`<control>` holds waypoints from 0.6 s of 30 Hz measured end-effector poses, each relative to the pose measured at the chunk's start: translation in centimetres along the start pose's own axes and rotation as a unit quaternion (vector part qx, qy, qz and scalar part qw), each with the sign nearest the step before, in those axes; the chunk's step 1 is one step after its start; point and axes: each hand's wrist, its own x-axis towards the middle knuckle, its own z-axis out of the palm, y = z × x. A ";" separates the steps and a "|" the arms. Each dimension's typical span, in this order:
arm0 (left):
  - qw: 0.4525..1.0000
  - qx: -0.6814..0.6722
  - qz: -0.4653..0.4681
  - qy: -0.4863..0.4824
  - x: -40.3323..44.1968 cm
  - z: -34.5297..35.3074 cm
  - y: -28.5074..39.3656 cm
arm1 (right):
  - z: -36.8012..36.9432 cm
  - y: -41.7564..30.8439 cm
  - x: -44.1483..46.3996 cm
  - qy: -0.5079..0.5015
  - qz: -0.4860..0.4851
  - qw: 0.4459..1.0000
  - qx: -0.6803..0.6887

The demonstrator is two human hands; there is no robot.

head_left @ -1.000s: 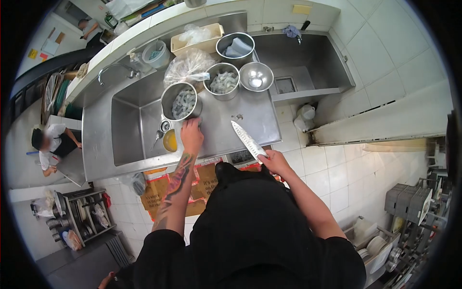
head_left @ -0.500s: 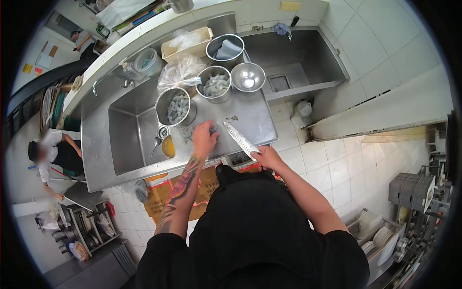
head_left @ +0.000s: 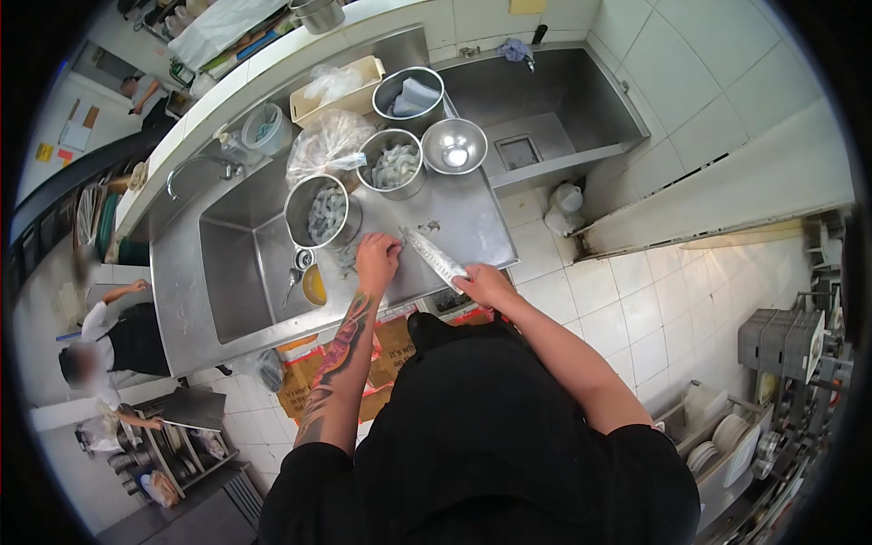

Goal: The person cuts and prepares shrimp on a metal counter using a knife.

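Knife [head_left: 434, 253], long silver steel, in bare R hand [head_left: 488, 287]; bare L hand [head_left: 375, 260] now closer to tip, bunched, hold unclear; both prob. engaged.

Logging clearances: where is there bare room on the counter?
Bare: the counter patch bordered by the chef's knife, scraps, metal bowl and right edge. Crowded: the back, with shrimp pots and plastic bag, and around the left hand.

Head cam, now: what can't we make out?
All in the head view:
Left hand: whether it pinches anything; the hand itself hides that.
Knife: most of its handle, covered by the right hand.
Plastic bag: contents, obscured by wrinkled film.
Bits on the counter: too small to identify.
Cardboard: lettering cut off by black clothing.
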 end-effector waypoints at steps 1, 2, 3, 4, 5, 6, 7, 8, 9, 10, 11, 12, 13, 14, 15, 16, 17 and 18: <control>1.000 -0.004 0.002 0.003 0.0 0.0 0.0 | -0.1 0.0 0.0 -0.006 0.003 1.000 0.006; 1.000 -0.008 0.003 0.006 0.0 0.0 0.0 | -0.1 0.0 0.0 -0.012 0.005 1.000 0.011; 1.000 -0.008 0.003 0.006 0.0 0.0 0.0 | 0.1 0.6 0.1 -0.012 0.005 1.000 0.011; 1.000 -0.011 -0.001 0.011 0.0 0.0 0.0 | 0.4 1.5 0.2 -0.017 -0.010 1.000 0.006; 1.000 -0.014 -0.005 0.017 -0.1 0.1 0.0 | 0.7 2.4 0.3 -0.022 -0.026 0.999 0.002; 1.000 -0.014 -0.005 0.017 -0.1 0.1 0.2 | 0.6 2.2 -0.3 -0.022 -0.026 0.999 0.001; 0.999 -0.020 -0.026 0.020 -0.2 0.1 0.4 | 0.5 2.1 -0.9 -0.039 -0.008 0.999 0.017; 0.998 -0.027 -0.047 0.022 -0.2 0.2 0.6 | 0.3 1.9 -1.3 -0.055 0.010 0.998 0.032; 0.998 -0.028 -0.047 0.021 -0.3 0.2 0.8 | 0.1 1.8 -1.4 -0.055 0.011 0.998 0.032; 0.996 -0.047 -0.077 0.014 -0.3 0.2 1.0 | 0.1 1.6 -1.5 -0.049 0.018 0.998 0.037; 0.992 -0.066 -0.106 0.006 -0.4 0.3 1.2 | 0.1 1.5 -1.6 -0.044 0.025 0.998 0.042; 0.992 -0.066 -0.107 0.005 -0.5 0.4 1.4 | 0.2 1.5 -1.5 -0.044 0.026 0.998 0.042; 0.990 -0.080 -0.118 0.009 -0.6 0.6 1.5 | 0.2 1.5 -1.3 -0.045 0.028 0.998 0.044; 0.987 -0.093 -0.130 0.013 -0.7 0.6 1.6 | 0.4 1.6 -1.2 -0.047 0.030 0.997 0.046; 0.987 -0.093 -0.131 0.012 -0.9 1.0 1.3 | 0.5 1.5 -1.5 -0.048 0.031 0.997 0.047; 0.987 -0.090 -0.135 0.023 -0.9 1.5 1.0 | 0.6 1.4 -1.8 -0.054 0.033 0.996 0.060; 0.986 -0.088 -0.138 0.035 -0.9 1.9 0.8 | 0.6 1.4 -2.2 -0.060 0.036 0.995 0.074; 0.986 -0.088 -0.139 0.035 -1.0 2.1 0.7 | 0.7 1.6 -2.3 -0.061 0.036 0.995 0.073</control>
